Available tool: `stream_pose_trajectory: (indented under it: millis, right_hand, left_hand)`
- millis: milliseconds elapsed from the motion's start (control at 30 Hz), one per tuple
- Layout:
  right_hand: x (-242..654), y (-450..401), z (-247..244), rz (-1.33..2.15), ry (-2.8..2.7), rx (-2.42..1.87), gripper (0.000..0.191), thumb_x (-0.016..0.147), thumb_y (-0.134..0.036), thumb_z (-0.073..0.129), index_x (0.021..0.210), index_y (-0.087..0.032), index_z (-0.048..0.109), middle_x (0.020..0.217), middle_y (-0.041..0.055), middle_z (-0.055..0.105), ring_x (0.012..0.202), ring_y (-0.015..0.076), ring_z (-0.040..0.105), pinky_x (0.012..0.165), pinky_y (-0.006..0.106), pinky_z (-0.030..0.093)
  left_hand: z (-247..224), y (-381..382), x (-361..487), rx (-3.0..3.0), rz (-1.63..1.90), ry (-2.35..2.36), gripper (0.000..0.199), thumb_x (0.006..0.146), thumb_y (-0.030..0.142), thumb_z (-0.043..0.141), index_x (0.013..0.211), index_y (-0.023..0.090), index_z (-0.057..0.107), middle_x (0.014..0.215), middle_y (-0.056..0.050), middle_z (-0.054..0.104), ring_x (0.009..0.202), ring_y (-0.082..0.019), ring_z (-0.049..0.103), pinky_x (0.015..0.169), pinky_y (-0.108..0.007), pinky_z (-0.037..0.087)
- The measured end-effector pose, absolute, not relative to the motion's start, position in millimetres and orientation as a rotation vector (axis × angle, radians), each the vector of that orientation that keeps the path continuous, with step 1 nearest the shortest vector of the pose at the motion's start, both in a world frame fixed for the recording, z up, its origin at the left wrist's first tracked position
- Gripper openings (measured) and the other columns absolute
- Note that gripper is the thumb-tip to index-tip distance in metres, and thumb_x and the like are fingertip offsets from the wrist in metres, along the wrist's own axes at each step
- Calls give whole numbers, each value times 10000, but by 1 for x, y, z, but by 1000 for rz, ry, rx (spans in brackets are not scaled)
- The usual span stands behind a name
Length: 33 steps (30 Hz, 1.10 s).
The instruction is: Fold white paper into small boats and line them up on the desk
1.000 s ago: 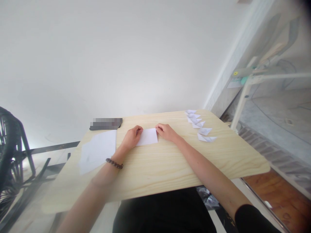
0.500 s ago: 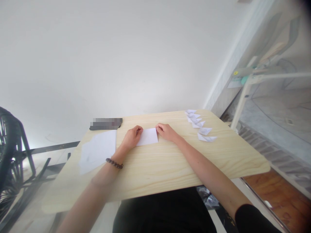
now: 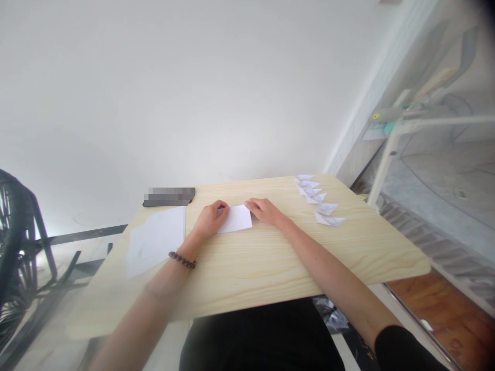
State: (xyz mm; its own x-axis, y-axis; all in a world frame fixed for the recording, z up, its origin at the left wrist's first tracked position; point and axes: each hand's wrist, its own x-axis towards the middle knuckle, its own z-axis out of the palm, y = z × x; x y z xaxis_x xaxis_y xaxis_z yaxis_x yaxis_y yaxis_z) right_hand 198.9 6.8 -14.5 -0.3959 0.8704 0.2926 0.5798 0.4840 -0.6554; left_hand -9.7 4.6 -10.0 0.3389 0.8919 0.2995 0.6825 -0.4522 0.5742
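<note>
White paper piece (image 3: 236, 218) over light wood table (image 3: 240, 288), between both hands; left hand (image 3: 211, 218) pinches its left side, right hand (image 3: 263, 211) pinches its far right corner. Loose sheets (image 3: 157, 241) left, folded paper shapes (image 3: 317, 199) right.

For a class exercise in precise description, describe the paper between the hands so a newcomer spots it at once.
Against the white wall stands a pale wooden table. Near its middle, between the left hand and right hand, is a small white rectangle. Unlike the larger sheets on the left and the pointed folded papers on the right, the hands touch it.
</note>
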Motion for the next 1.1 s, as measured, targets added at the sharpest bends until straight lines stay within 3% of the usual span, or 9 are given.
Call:
stream_pose_trajectory:
  millis: [267,767,933,1100]
  right_hand:
    - [198,12,-23,567,-2068,-1198,234,810,-299,402,799,-150,582,698,5,602,598,82,489,566,191,325]
    - [198,13,-25,664,-1992,-1229,290,686,-406,550,829,-154,567,670,-13,560,560,74,464,542,190,353]
    - [199,16,-28,658,-1957,-1230,220,704,-314,532,841,-149,579,679,-8,566,567,73,470,546,189,359]
    - [197,15,-26,610,-1979,-1195,193,736,-276,490,839,-150,594,693,0,579,569,73,471,562,188,363]
  left_hand:
    - [-9,3,-8,2212,848,1390,288,783,389,395,837,165,568,794,-46,626,655,-154,542,560,-243,399]
    - [-10,4,-10,2209,849,1366,347,769,362,418,1043,178,525,775,-30,615,642,-140,541,573,-237,407]
    - [-12,7,-10,2302,812,1352,303,771,341,408,949,177,590,842,-56,607,757,-173,538,706,-294,417]
    - [-19,11,-11,2429,763,1436,247,750,322,454,895,223,627,971,-64,563,948,-220,478,874,-377,339]
